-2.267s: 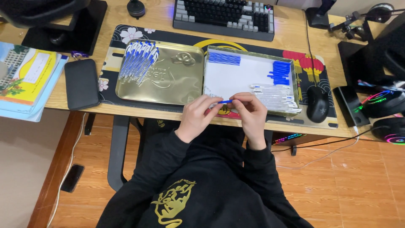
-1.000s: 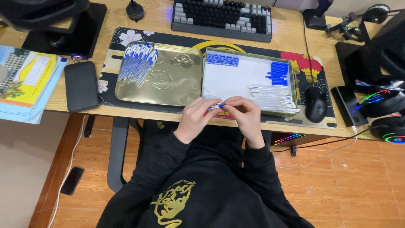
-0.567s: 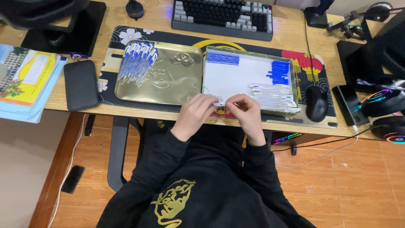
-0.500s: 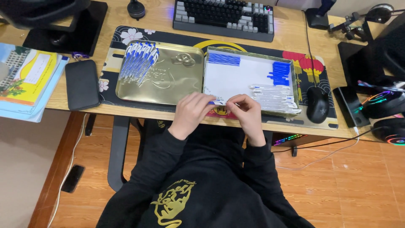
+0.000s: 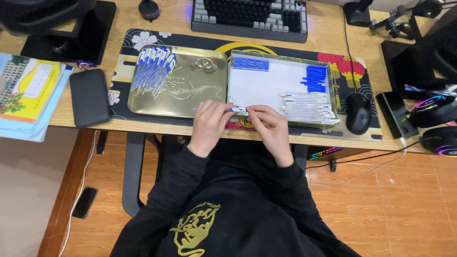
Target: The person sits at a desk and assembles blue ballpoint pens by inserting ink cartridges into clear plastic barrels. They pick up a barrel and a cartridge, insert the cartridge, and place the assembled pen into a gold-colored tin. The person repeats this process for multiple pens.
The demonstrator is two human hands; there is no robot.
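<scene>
pen (image 5: pixel 236 110) pinched between left hand (image 5: pixel 209 123) and right hand (image 5: pixel 269 124) | finished pens (image 5: pixel 153 71) piled on gold lid (image 5: pixel 190 93) | barrels (image 5: pixel 307 105), caps (image 5: pixel 315 78), refills (image 5: pixel 251 64) left in tin (image 5: pixel 266 85)

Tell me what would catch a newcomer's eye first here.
Both hands, left hand and right hand, pinch one blue-and-white pen at the desk's front edge. Just beyond lie a gold tin lid with a pile of pens, and a white-lined tray of pen parts.
</scene>
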